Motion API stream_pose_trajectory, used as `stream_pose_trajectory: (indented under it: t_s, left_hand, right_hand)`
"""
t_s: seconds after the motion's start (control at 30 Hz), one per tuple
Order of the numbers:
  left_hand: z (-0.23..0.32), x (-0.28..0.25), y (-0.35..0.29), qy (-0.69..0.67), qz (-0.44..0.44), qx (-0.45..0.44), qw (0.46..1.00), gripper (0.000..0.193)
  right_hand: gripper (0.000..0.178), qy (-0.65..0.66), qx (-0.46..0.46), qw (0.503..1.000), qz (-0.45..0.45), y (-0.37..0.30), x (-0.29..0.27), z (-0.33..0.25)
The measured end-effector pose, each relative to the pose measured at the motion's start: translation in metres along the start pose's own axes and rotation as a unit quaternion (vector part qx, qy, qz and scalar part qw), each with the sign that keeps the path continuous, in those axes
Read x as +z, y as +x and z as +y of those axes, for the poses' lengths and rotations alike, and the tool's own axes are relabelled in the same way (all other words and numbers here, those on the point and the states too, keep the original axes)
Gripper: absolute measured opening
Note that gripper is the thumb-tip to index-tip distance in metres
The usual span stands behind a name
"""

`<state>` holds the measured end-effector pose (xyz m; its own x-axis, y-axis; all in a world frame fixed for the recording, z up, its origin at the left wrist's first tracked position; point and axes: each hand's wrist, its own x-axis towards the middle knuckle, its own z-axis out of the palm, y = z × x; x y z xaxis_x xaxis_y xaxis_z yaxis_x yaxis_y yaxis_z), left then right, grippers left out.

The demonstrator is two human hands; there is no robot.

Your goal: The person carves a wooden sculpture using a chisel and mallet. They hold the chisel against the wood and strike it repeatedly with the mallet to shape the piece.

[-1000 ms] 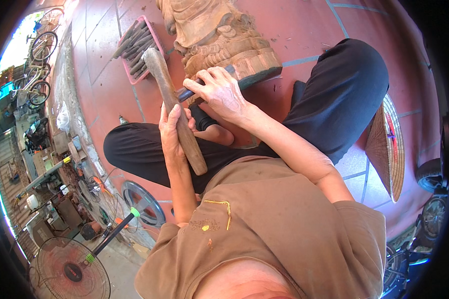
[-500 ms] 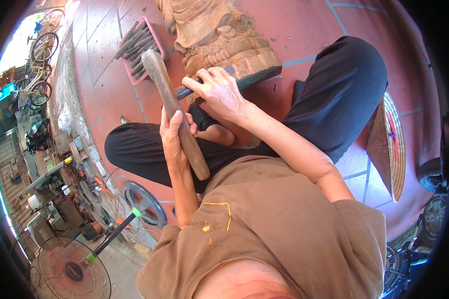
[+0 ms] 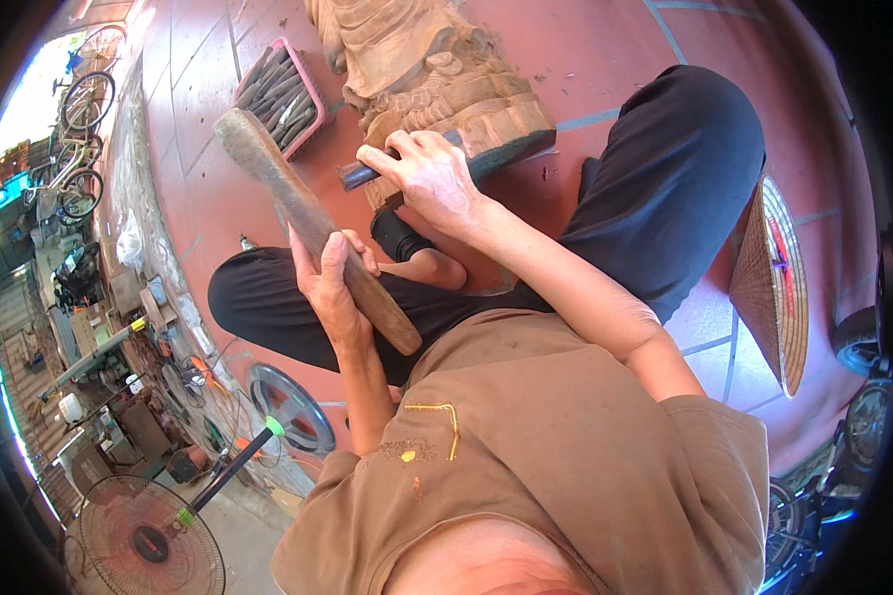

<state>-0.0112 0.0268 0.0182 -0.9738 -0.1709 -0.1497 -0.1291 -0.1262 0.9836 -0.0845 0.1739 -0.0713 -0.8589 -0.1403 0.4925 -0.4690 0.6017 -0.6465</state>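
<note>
My left hand (image 3: 329,283) is closed round the middle of a long wooden mallet (image 3: 286,193), whose thick end points up and to the left. A gap separates the mallet from the butt of the dark chisel (image 3: 357,177). Wrapped about that chisel is my right hand (image 3: 435,183), resting near the lower edge of a carved wooden figure (image 3: 407,59). The chisel's far end reaches the base of the carving; its cutting edge cannot be made out.
A pink basket (image 3: 319,111) of several chisels stands left of the carving. A conical woven hat (image 3: 769,288) is at the right. To the lower left are a fan (image 3: 149,540) and a round grey base (image 3: 290,409). Bicycles (image 3: 84,149) stand farther off.
The mallet has swung left and away from the chisel's butt, which it touched or overlapped before. My left hand went with it, while my right hand stayed almost in place.
</note>
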Motion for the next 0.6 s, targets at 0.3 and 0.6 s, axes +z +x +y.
stream_pose_trajectory:
  t_s: [0.3,0.6]
  left_hand:
    - [0.001,0.004,-0.005,0.036,-0.008,-0.038,0.999,0.055]
    - [0.016,-0.004,-0.003,0.036,0.017,0.026,0.999,0.051]
  right_hand:
    - [0.06,-0.03,0.014,0.999,-0.001,0.001,0.001,0.003]
    - [0.043,0.017,-0.004,1.0,0.009,0.004,-0.004,-0.002]
